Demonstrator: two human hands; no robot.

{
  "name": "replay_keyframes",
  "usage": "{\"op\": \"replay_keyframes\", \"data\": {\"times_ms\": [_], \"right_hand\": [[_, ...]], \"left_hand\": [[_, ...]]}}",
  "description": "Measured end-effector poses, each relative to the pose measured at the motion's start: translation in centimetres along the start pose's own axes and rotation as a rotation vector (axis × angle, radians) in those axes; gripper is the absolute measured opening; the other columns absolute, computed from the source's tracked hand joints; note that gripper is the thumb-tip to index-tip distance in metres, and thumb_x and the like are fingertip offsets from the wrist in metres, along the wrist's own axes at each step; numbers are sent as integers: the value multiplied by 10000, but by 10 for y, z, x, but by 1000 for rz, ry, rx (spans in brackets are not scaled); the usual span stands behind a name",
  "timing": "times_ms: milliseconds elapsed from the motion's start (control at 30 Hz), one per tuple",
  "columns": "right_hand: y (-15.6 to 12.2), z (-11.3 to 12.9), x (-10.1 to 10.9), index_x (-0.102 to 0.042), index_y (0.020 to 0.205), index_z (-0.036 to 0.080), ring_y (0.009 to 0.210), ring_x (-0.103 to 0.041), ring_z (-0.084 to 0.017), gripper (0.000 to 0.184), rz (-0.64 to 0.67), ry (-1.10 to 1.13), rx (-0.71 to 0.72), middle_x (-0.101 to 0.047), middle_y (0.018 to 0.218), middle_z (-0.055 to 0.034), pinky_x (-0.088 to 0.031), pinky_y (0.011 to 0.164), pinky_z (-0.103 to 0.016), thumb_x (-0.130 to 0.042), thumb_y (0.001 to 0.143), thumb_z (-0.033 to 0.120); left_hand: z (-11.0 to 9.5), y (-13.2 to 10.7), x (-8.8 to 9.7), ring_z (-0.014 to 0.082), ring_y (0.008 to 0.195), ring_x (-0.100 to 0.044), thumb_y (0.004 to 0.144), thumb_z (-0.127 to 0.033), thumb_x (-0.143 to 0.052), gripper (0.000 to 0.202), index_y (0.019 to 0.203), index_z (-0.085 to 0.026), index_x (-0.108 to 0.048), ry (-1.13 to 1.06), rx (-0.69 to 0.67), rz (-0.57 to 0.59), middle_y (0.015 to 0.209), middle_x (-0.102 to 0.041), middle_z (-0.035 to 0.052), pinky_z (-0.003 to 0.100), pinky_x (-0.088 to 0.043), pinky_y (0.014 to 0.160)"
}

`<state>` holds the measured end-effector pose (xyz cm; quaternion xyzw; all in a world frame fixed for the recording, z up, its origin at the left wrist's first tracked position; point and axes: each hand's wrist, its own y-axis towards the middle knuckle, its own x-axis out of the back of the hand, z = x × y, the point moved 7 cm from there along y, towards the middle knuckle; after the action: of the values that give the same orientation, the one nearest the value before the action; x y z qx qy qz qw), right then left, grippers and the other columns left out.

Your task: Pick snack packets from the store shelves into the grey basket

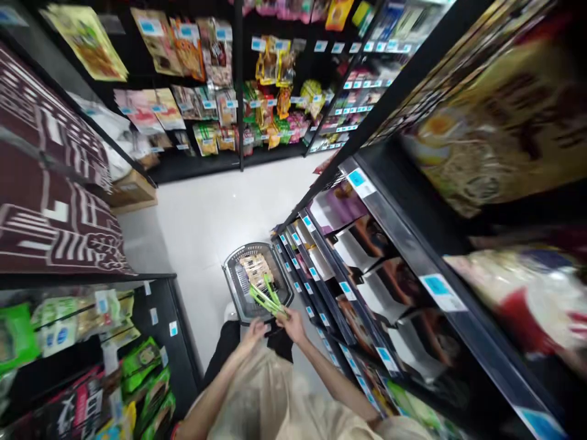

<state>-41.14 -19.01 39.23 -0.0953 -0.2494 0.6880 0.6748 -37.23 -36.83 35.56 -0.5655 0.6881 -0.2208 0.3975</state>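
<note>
Low in the middle of the head view, my right hand (293, 324) is closed round the near ends of some slim green packets (266, 297). They fan out over a grey shopping basket (233, 300). Inside the basket lies a beige package with dark markings (256, 269), partly covered by the green packets. My left hand (254, 335) is at the basket's near edge, its fingers stretched towards the right hand. I see nothing clearly held in it, though its fingertips are slightly blurred.
Close on my right runs a tall shelf (403, 238) with price labels and packaged food. Another shelf with green bags (142, 363) stands at lower left. Hanging snack packets (270, 61) fill the far wall. A cardboard box (134, 190) sits on the pale floor (202, 214).
</note>
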Motion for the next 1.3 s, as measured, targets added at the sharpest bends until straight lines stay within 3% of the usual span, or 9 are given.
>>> {"op": "replay_keyframes", "data": {"times_ms": [167,367,467,567,733,967,1100,1200,1300], "right_hand": [[-62,81,-59,-776,1208,197,1021,-770,-294,367,-81,-148,383,-796,1120,-110,-624,941,-473,-561,972,377],[-114,129,-124,-668,1393,200,1176,-723,-253,438,-186,-253,593,-738,1282,-130,-589,1022,-413,-441,1019,195],[-121,145,-132,-687,1349,195,1028,-744,-256,385,24,-304,528,-753,1175,-134,-608,926,-390,-520,1009,268],[-127,157,-120,-740,1205,191,917,-726,-239,331,278,-263,409,-749,1071,-105,-596,838,-353,-691,934,375],[-135,177,-92,-691,1023,189,994,-694,-227,395,264,144,300,-707,1077,-75,-572,791,-299,-855,762,437],[-134,182,-105,-613,1095,240,523,-534,-92,441,-148,576,146,-676,918,0,-468,495,-229,-795,809,523],[-127,175,-100,-665,945,192,693,-620,-145,405,-301,520,113,-707,908,-27,-506,584,-231,-864,695,440],[-122,163,-95,-705,1002,185,804,-668,-187,374,-347,475,54,-740,942,-44,-537,652,-257,-787,741,439],[-120,150,-97,-724,1001,180,860,-711,-219,387,-345,544,-25,-765,923,-65,-571,716,-301,-692,805,513]], "left_hand": [[-96,-53,21,361,1245,-643,611,-452,-938,666,1189,-262,-667,-283,-279,37,1190,-737,118,479,-482,1072],[-145,-106,46,220,882,-715,645,-370,-918,720,1266,-224,-583,-299,-424,-20,910,-692,15,380,-563,875],[-151,-123,50,148,727,-666,682,-354,-850,668,1272,-230,-562,-281,-409,-81,830,-644,-37,306,-554,757],[-157,-134,42,111,621,-601,712,-345,-784,597,1250,-203,-569,-300,-349,11,810,-631,-40,262,-524,653],[-158,-147,21,132,541,-575,761,-417,-763,411,1035,-128,-660,-241,-115,359,672,-629,11,267,-505,548],[-150,-163,9,190,525,-678,723,-447,-884,603,1158,-118,-625,10,39,606,722,-729,60,307,-565,530],[-144,-162,10,133,507,-635,713,-464,-912,729,1268,-127,-580,150,-59,480,686,-693,0,234,-508,502],[-137,-159,14,118,528,-620,772,-567,-842,699,1271,-154,-581,147,-66,373,728,-691,-4,222,-482,501],[-140,-155,20,158,766,-709,778,-573,-834,617,1203,-174,-631,166,-148,299,958,-750,58,258,-555,686]]}}
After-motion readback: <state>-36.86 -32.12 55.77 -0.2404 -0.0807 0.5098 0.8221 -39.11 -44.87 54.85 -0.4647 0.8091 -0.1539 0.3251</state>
